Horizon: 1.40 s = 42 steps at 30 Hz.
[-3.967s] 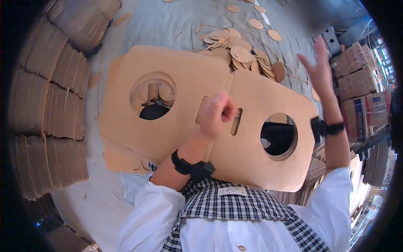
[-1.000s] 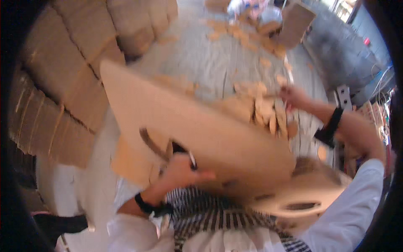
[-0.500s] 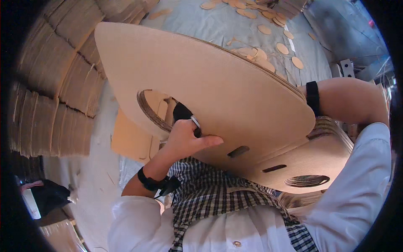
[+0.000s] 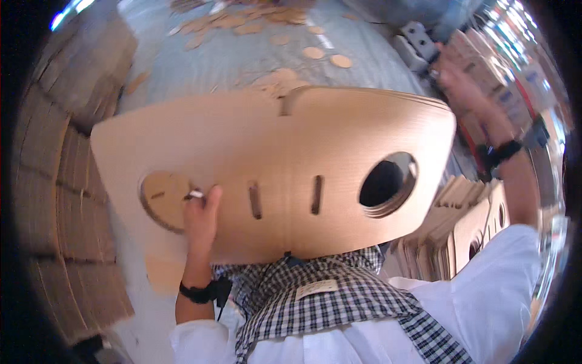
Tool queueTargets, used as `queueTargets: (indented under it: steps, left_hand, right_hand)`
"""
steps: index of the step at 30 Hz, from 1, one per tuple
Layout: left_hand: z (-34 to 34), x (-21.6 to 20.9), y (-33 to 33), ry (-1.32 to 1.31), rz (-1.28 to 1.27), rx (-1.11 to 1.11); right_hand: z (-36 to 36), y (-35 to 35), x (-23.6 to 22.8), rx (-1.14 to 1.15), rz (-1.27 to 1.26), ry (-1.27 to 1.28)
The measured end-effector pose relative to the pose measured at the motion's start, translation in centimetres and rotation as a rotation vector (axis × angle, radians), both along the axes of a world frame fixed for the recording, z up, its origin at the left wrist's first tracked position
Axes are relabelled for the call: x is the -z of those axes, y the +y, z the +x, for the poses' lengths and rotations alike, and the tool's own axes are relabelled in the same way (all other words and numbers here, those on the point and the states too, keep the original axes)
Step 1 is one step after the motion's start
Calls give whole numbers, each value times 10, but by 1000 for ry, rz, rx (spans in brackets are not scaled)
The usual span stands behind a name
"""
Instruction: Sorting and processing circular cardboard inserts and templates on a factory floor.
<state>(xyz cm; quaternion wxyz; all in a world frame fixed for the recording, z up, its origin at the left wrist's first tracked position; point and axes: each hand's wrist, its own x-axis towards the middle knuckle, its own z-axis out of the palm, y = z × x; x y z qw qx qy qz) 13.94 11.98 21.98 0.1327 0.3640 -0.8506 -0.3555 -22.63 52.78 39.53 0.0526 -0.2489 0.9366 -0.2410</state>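
A stack of brown die-cut cardboard sheets (image 4: 267, 151) lies flat across my front. It has a round hole at each end, two narrow slots between them, and a crease down the middle. My left hand (image 4: 203, 218) grips the stack at the edge of the left hole; its thumb rests on top and its fingers go into the hole. A pale band shows at those fingers. My right hand (image 4: 464, 91) is raised beyond the stack's right edge, apart from it. Motion smears its fingers.
Tall cardboard stacks (image 4: 42, 145) line the left side. Round cardboard cut-outs (image 4: 242, 24) lie scattered on the grey-blue sheeting (image 4: 176, 67) ahead. More cut sheets (image 4: 448, 242) stand at my right. A grey block with holes (image 4: 418, 39) sits at the far right.
The cardboard stack has levelled out from a tilt and opened flatter, both ends now in view. My right hand has come from behind the stack and swung out to the far right. The left keeps its grip.
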Motion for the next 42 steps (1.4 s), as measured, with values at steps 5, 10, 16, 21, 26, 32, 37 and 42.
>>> queueTargets:
  steps: [5, 10, 16, 21, 26, 32, 37, 42]
  left_hand:
    - [-30, -13, -9, 175, 217, -41]
    - [-78, -59, -13, 298, 281, 53]
    - [-114, -46, 10, 105, 130, 207]
    - [-95, -31, 31, 17, 164, 227]
    - [-72, -1, 17, -13, 326, 134]
    - [-64, 14, 27, 107, 308, 139]
    - [-59, 8, 14, 213, 600, 88]
    - [-154, -96, 9, 310, 188, 330]
  right_hand:
    - [115, 127, 159, 265, -430, -754]
    - [189, 102, 206, 528, -816, -582]
    - [180, 53, 166, 389, 32, 300]
    - [134, 56, 197, 329, 237, 253]
    - [164, 31, 139, -133, -508, 129]
    - [119, 111, 188, 570, -500, 323]
    - [178, 146, 237, 545, -925, -983]
    - [249, 194, 219, 398, -1222, -1013]
